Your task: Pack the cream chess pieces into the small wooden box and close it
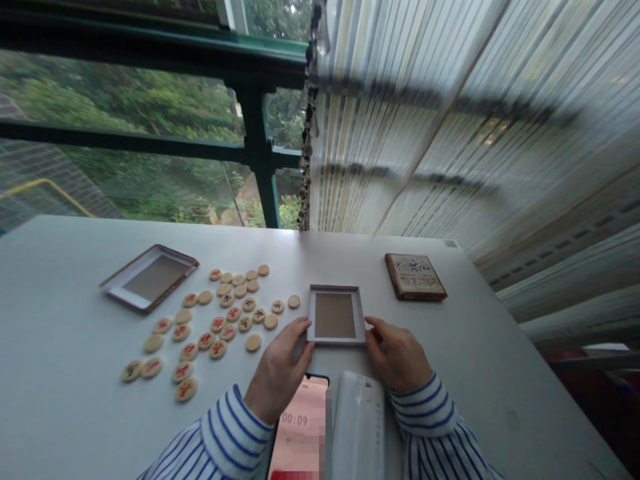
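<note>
A shallow open box tray [335, 316], white-walled with a brown-grey floor, lies on the table in front of me. My left hand [281, 363] grips its left edge, thumb near the front corner and fingers along the side. From the other side, my right hand [398, 350] has its fingers closed in against the right edge. Nothing lies inside the tray. Round wooden Chinese chess pieces [219, 349] are scattered to the left of my left hand, some showing red or black characters and others blank side up.
A box lid [155, 277] with brown sides lies open side up at the far left. A flat printed box [415, 276] rests at the right. Near me are a phone [300, 427] with a running timer and a white device [359, 427]. Window and curtain [400, 133] border the white table [65, 320].
</note>
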Available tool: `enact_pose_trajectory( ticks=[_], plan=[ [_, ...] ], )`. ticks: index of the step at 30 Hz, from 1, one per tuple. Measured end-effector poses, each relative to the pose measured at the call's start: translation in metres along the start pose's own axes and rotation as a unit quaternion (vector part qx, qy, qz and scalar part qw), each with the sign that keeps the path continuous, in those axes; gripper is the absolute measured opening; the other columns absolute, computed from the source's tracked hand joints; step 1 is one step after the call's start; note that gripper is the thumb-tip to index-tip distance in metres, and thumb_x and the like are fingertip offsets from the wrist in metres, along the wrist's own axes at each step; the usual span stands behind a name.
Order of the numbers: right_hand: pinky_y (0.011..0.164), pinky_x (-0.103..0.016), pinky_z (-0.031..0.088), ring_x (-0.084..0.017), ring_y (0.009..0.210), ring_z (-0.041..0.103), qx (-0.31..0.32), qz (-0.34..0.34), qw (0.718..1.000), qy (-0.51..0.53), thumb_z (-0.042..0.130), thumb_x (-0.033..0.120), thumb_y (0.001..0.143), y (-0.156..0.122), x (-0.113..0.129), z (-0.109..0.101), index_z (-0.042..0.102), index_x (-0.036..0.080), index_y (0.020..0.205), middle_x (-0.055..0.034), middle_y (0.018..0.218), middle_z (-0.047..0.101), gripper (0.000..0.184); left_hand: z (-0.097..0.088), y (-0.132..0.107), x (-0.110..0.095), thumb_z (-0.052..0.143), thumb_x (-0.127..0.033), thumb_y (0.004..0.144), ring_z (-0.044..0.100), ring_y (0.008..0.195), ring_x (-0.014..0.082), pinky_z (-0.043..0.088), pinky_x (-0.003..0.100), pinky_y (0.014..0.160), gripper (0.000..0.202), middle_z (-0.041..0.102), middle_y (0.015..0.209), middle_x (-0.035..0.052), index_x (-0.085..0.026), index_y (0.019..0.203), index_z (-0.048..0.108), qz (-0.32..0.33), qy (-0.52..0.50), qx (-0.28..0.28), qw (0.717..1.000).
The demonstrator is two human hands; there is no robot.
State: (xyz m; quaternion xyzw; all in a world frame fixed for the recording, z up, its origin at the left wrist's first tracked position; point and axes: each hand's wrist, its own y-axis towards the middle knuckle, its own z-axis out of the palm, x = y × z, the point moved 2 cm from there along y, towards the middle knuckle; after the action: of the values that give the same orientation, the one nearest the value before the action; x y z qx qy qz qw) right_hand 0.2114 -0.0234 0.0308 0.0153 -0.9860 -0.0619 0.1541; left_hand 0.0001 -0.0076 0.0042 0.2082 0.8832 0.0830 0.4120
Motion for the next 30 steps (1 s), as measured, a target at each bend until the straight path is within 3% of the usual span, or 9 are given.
enact_pose_trajectory(
  ticks=[30],
  plan=[
    [0.068, -0.027, 0.041, -0.015, 0.068, 0.062, 0.016, 0.012, 1.0, 0.005, 0.044, 0.024, 0.079, 0.0, -0.0032, -0.0015, 0.059, 0.019, 0.101, -0.0019, 0.075, 0.068, 0.027, -0.0015, 0.0004, -0.0035, 0.048, -0.022, 0.082, 0.055, 0.098, 0.0148, 0.045, 0.029, 0.087, 0.029, 0.058, 0.104, 0.0057, -0.018, 0.111, 0.047, -0.007, -0.032, 0.0, 0.999]
  ],
)
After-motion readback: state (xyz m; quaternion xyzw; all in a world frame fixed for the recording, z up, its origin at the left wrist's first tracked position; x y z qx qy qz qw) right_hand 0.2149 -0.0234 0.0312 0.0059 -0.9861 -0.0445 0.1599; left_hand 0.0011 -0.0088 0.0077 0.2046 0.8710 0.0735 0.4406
